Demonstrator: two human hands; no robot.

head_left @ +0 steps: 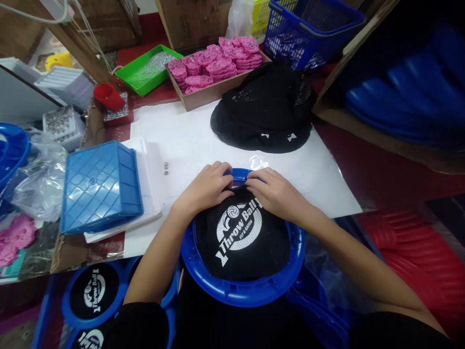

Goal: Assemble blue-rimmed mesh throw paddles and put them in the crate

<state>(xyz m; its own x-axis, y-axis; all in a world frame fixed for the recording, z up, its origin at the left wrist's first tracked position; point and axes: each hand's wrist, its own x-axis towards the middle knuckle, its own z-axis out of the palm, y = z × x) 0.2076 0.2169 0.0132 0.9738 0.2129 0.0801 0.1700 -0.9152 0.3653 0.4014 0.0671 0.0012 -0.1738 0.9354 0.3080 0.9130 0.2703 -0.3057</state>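
Black mesh (242,237) goes onto the blue ring (240,291): I see my left hand (205,186) and right hand (278,191) pinching its far edge; next, careful tucking round the rim.

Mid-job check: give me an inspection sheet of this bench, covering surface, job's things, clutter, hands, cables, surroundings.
Surface: white sheet over a red table.
Job's things: blue ring with black mesh disc printed Throw Ball; black mesh pile behind.
Clutter: upturned blue tray, two small metal pieces, green tray, box of pink parts, red cup.
Hands: left hand and right hand, fingers pressing the mesh at the ring's far edge.
Cables: white cords, top left.
Surroundings: blue basket, finished discs lower left.
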